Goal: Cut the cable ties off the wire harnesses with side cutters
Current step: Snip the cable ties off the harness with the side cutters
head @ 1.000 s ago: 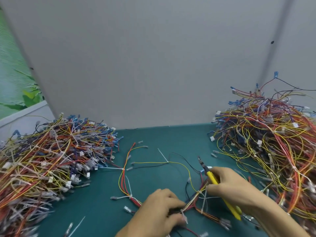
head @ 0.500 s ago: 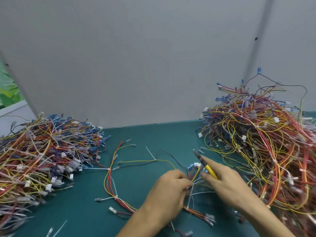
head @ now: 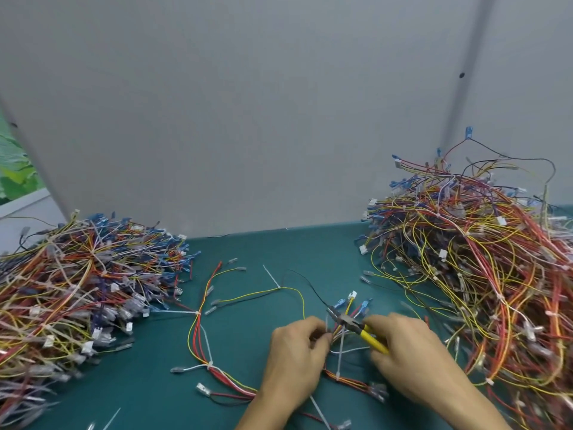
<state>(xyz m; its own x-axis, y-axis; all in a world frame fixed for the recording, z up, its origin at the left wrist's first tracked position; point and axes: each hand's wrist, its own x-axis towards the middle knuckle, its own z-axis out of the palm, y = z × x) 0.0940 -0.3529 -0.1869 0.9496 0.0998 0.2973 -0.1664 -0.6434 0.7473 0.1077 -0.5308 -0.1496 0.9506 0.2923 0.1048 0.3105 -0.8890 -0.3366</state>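
Observation:
A wire harness (head: 201, 339) of red, yellow and black wires lies spread on the green mat (head: 148, 389), bound by white cable ties (head: 210, 364). My left hand (head: 294, 358) pinches a bunch of its wires near the connector ends. My right hand (head: 406, 358) grips yellow-handled side cutters (head: 359, 328). The cutter jaws point left and sit at the wire bunch just right of my left fingertips. Whether the jaws are round a tie is too blurred to tell.
A large heap of harnesses (head: 71, 290) fills the left of the mat. A taller heap (head: 483, 259) rises on the right, close to my right forearm. A grey wall (head: 248, 103) stands behind. Loose cut ties (head: 111, 418) lie near the front edge.
My right hand has swung the cutters down and leftward, tip now at the wire bunch. My left hand has shifted its hold up the harness toward the connectors. The camera has tilted.

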